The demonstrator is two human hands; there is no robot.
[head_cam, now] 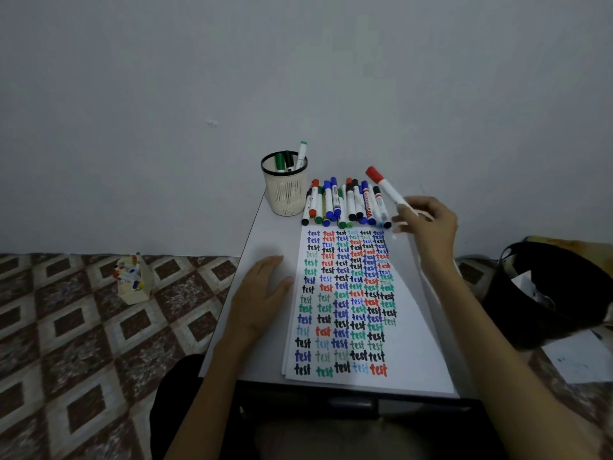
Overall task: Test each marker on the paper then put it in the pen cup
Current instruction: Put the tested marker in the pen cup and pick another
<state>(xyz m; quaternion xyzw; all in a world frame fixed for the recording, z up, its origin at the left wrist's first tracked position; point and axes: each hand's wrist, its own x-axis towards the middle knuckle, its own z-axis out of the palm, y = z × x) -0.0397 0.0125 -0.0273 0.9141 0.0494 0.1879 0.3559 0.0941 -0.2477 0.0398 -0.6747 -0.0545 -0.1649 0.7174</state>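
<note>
While right hand [431,227] pinches red marker [387,190], cap tilted up-left, left hand [262,293] lies flat beside paper [413,346].

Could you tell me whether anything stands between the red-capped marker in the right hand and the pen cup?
Nothing blocks it in the air. The row of markers lies on the table between the red-capped marker in the right hand and the pen cup, so the path should go over them.

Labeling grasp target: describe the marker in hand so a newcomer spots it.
On the white table, find the row of markers beyond the paper. Right of it, the right hand holds a white marker in the air, red cap on; its neighbours lie flat.
</note>
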